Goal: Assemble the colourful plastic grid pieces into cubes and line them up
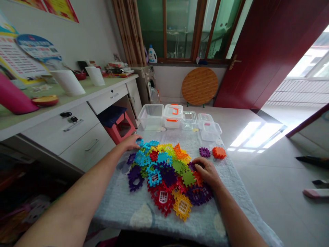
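Note:
A pile of colourful interlocking plastic blocks point(169, 176) with toothed edges spreads over the middle of the cloth-covered table. At its far left edge, my left hand point(132, 142) has its fingers closed around a light blue block point(139, 142). My right hand point(207, 171) is on the pile's right side, thumb and fingers closed on a purple block point(191, 166), which the hand partly hides. Apart from the pile, beyond my right hand, lie a single purple block point(205, 152) and an orange block or small stack point(219, 152).
Along the table's far edge stand an uncovered clear bin point(151, 116), a lidded clear box with orange clips point(173, 116) and several smaller clear containers point(211, 131). A red stool point(120, 127) and a drawer counter point(77, 123) are at left. A round wooden tabletop point(199, 85) leans beneath the window.

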`<state>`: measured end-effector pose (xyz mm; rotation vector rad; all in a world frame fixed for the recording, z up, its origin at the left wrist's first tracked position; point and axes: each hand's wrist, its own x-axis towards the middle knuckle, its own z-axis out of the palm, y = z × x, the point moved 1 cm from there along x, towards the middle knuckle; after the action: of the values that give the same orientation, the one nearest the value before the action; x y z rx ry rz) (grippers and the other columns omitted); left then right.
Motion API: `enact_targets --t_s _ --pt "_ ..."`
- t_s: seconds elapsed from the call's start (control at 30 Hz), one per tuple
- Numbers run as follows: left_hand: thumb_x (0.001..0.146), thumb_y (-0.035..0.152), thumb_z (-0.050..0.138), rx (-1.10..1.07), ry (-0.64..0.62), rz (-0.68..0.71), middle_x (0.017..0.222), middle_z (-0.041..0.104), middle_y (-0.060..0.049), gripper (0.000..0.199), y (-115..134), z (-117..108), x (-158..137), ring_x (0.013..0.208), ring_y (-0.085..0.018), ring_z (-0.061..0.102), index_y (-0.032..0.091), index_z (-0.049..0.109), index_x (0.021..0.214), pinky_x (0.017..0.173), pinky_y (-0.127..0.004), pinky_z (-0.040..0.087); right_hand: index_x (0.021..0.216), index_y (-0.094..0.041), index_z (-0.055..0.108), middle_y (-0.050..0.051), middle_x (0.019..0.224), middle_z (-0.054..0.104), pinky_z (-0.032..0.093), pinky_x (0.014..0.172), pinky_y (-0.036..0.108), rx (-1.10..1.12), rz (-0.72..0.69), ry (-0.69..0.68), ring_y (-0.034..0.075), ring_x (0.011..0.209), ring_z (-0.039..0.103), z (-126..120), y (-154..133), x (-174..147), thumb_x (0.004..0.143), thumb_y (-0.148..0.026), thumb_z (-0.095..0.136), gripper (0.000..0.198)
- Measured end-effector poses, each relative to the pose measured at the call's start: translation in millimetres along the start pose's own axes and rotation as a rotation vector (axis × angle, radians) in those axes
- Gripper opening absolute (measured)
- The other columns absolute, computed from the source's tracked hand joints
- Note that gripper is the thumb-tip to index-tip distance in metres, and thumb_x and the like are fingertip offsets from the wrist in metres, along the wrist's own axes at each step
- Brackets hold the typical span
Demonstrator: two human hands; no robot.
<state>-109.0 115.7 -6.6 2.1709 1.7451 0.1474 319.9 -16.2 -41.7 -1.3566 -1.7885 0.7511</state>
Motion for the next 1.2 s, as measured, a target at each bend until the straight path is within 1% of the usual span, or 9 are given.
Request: enact_targets --t_s 0.3,0.5,0.67,0.9,1.0,1.07,1.1,1.13,1.2 --pt "0.044 0.025 0.067 -0.032 -0.052 -0.007 0.106 0.068 -0.006 0.056 -12 0 8 0.105 -0.031 0.062 0.020 0.067 0.100 0.092 -0.037 0.049 0.085 -0.021 0.070 0.006 0.089 0.071 0.050 0.082 0.038 0.021 0.032 0.012 0.023 0.085 0.065 1 2 0 0.077 -0.029 0.052 0.022" --pt "0.045 0.020 0.064 -0.055 -0.067 0.040 0.103 0.067 -0.004 0.052 -8 3 7 0.103 -0.030 0.062 0.025 0.067 0.097 0.093 -0.037 0.048 0.085 -0.021 0.069 0.006 0.089 0.072 0.050 0.082 0.038 0.019 0.027 0.003 0.023 0.085 0.065 0 0 0 0.077 -0.030 0.052 0.021" --pt "0.046 0.019 0.061 -0.050 -0.091 0.076 0.104 0.066 -0.004 0.053 -6 4 11 0.102 -0.029 0.062 0.023 0.067 0.098 0.093 -0.036 0.049 0.084 -0.021 0.069 0.006 0.089 0.072 0.050 0.083 0.037 0.013 0.026 -0.003 0.023 0.085 0.065 0 -1 1 0.076 -0.030 0.052 0.021" --pt "0.045 0.016 0.062 -0.006 -0.082 0.057 0.105 0.064 -0.007 0.056 -6 7 16 0.103 -0.030 0.061 0.019 0.065 0.101 0.095 -0.039 0.049 0.084 -0.020 0.069 0.007 0.089 0.071 0.049 0.083 0.038 0.020 0.036 -0.005 0.023 0.085 0.065 1 0 0 0.077 -0.030 0.051 0.022" --pt "0.046 0.015 0.064 0.015 -0.038 0.026 0.115 0.062 -0.010 0.067 -4 6 11 0.114 -0.033 0.057 0.019 0.061 0.113 0.098 -0.041 0.047 0.084 -0.020 0.069 0.006 0.088 0.071 0.049 0.083 0.037 0.013 0.026 0.001 0.023 0.085 0.064 0 -1 0 0.077 -0.029 0.051 0.021" --pt "0.048 0.014 0.064 0.028 0.012 0.004 0.126 0.056 -0.013 0.078 -2 4 2 0.126 -0.035 0.049 0.018 0.055 0.125 0.104 -0.044 0.043 0.084 -0.020 0.069 0.006 0.088 0.071 0.049 0.082 0.037 0.010 0.018 0.003 0.022 0.085 0.064 0 -1 0 0.077 -0.029 0.051 0.021" --pt "0.051 0.014 0.063 0.035 0.048 -0.004 0.130 0.053 -0.014 0.079 -1 3 -4 0.129 -0.035 0.046 0.017 0.052 0.129 0.106 -0.044 0.040 0.084 -0.020 0.069 0.006 0.088 0.071 0.049 0.082 0.037 0.010 0.016 0.003 0.022 0.085 0.064 0 -1 0 0.077 -0.029 0.051 0.021" --pt "0.055 0.015 0.062 0.042 0.098 -0.009 0.132 0.052 -0.015 0.076 0 3 -11 0.131 -0.034 0.045 0.017 0.050 0.130 0.108 -0.044 0.039 0.084 -0.020 0.069 0.006 0.088 0.071 0.049 0.082 0.037 0.012 0.015 0.002 0.023 0.085 0.064 0 -1 1 0.077 -0.029 0.051 0.021" --pt "0.067 0.021 0.056 0.050 0.233 -0.018 0.127 0.054 -0.014 0.057 3 8 -28 0.126 -0.030 0.049 0.016 0.054 0.124 0.108 -0.042 0.039 0.084 -0.020 0.069 0.006 0.088 0.071 0.049 0.082 0.038 0.015 0.015 0.002 0.023 0.085 0.065 0 -1 1 0.076 -0.029 0.051 0.022"
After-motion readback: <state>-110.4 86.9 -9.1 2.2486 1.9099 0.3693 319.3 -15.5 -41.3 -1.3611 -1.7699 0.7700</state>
